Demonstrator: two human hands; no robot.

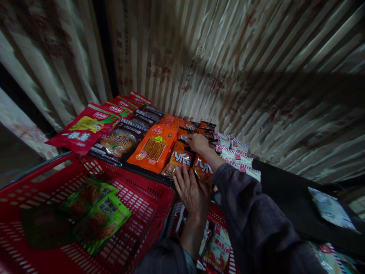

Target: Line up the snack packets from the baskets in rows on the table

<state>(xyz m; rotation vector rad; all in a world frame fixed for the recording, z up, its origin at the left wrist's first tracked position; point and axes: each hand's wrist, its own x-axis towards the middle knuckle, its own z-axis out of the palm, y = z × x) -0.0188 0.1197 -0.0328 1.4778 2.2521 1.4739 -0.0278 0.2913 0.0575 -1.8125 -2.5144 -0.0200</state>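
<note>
My left hand (191, 192) lies with its fingers stretched over the lower front of the orange-brown snack bags (180, 159), which have black tops and large white lettering. Farther back, my right hand (199, 144) has its fingers curled at the top edge of one of these bags, apparently pinching it; the fingertips are partly hidden. A second front bag (203, 167) stands beside the first, under my right wrist. Directly left of them is an orange snack packet (155, 148) with a picture of sticks. To their right, white striped packets (228, 154) sit in rows.
Dark potato-chip packets (116, 140) and red packets (85, 127) continue the display leftward on a black shelf (281, 186). A red basket (148, 198) with green packets (102, 222) stands in front. A lone white packet (332, 209) lies right. Pleated sheeting (176, 57) hangs behind.
</note>
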